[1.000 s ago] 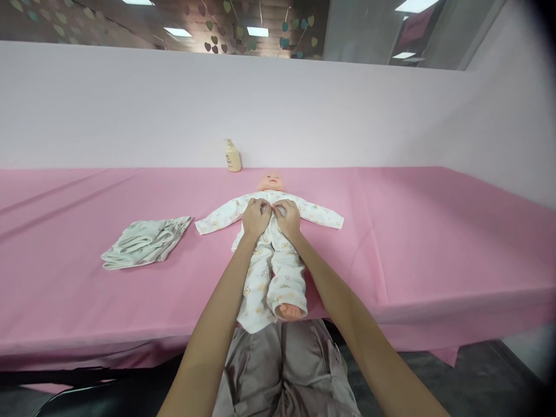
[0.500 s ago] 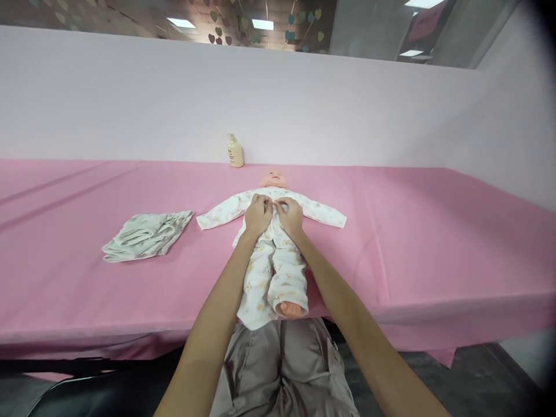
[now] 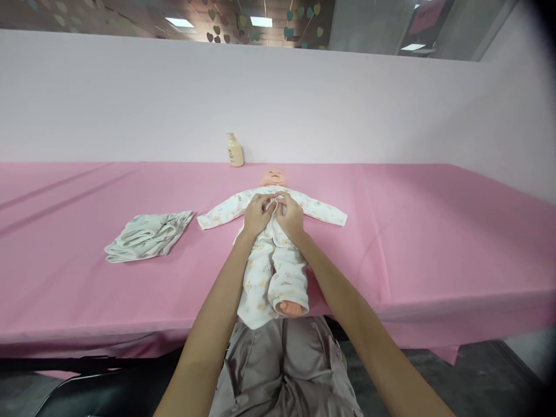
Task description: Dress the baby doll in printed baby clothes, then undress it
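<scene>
A baby doll (image 3: 273, 176) lies on its back on the table, its head toward the wall. It wears a white, patterned baby outfit (image 3: 287, 275) with both sleeves spread sideways. At the chest, my left hand (image 3: 259, 215) pinches the front edge of the cloth. My right hand (image 3: 289, 216) grips the opposite edge close beside it, the fingertips nearly meeting. Any fastener between them is too small to make out. One doll foot shows at the right trouser cuff; the other leg's end is covered by cloth.
A folded pale green patterned cloth (image 3: 147, 237) rests to the left of the doll. Behind, by the white wall (image 3: 347, 110), stands a cream pump bottle (image 3: 235, 152). The pink-covered table (image 3: 434, 249) ends just before my lap, and a black chair (image 3: 108, 388) is at lower left.
Both hands stay at the doll's chest. Their fingers have shifted slightly on the cloth edges, and the fingertips of the right hand reach a little farther up.
</scene>
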The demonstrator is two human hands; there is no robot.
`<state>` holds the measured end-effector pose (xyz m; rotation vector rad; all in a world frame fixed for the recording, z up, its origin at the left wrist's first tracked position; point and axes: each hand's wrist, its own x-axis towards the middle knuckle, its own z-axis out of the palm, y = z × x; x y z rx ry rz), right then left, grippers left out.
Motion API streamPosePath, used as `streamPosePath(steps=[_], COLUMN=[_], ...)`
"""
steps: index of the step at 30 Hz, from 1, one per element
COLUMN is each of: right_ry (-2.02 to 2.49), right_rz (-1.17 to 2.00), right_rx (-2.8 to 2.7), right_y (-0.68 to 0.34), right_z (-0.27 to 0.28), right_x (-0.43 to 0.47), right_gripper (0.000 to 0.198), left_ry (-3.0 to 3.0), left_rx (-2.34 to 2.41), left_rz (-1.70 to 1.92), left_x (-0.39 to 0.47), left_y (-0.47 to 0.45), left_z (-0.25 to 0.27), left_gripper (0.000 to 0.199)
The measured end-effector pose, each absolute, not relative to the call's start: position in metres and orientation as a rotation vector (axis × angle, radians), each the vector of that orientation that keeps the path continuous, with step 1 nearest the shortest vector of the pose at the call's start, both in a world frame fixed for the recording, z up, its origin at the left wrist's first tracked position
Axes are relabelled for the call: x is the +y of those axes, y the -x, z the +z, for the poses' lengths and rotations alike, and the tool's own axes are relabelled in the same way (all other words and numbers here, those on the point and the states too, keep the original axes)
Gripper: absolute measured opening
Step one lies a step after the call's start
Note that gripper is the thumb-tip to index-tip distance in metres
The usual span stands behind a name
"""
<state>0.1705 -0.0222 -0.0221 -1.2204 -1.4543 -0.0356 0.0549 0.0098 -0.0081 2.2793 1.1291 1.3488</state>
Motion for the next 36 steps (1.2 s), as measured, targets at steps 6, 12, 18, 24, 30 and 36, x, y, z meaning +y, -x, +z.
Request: streamPosePath(steps=[6,12,18,24,30,36], right_ry=[1.147,1.283,1.288,1.296,1.324,1.325], right_rz=[0.022,0.064,0.109,0.322,0.556,0.6], right_rx=[-1.346,-1.567,-1.691,-1.605,-1.342,-1.284], right_y=[-0.174,-0.181,-0.183,-0.182,-0.176,-0.176], right_z=[-0.016,-0.012,-0.01,-0.005,-0.001,0.0], right_x=[-0.029,-0.029,-0.03,-0.036,-0.041,-0.042], right_gripper=[0.024,0.016,0.007,0.006,0.008,0.011], left_ry=[-2.179,-2.233,-2.161,-1.903,-1.721,-1.704], left_rx=[1.186,1.196,1.156,0.997,0.897,0.895], left_rz=[1.427,1.229,1.012,1.043,1.048,1.087], left_x=[0.0,-0.003,0.0,-0.002,-0.003,0.0], left_y=[-0.05,-0.037,-0.032,-0.031,-0.032,-0.033], left_z=[-0.002,0.003,0.004,0.005,0.006,0.003], left_gripper=[0.019,0.032,0.016,0.015,0.013,0.014])
